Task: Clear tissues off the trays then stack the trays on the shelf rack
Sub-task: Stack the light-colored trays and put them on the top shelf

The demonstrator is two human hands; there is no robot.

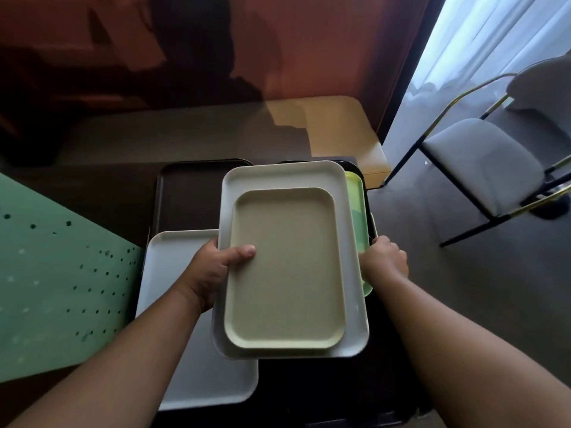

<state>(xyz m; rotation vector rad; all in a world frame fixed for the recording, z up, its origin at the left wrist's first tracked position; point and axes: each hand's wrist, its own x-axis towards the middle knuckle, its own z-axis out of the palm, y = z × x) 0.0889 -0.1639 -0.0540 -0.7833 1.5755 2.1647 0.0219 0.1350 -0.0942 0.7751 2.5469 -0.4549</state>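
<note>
The person holds a small stack of trays up over the dark table [108, 193]. A little tan plastic tray [284, 267] sits inside a bigger white plastic tray [352, 304]. The left hand [216, 267] grips the left edge, with its thumb pressed on the tan tray. The right hand [384, 257] curls round the right edge, next to a light green tray [357, 205] below. Another flat white tray [176, 304] and a dark brown tray [185, 196] lie on the table. I see no tissues on any tray. I cannot see the shelf rack. The tan tray is loose, so it could slide off if the stack tips. The stack could also bump the green tray.
</note>
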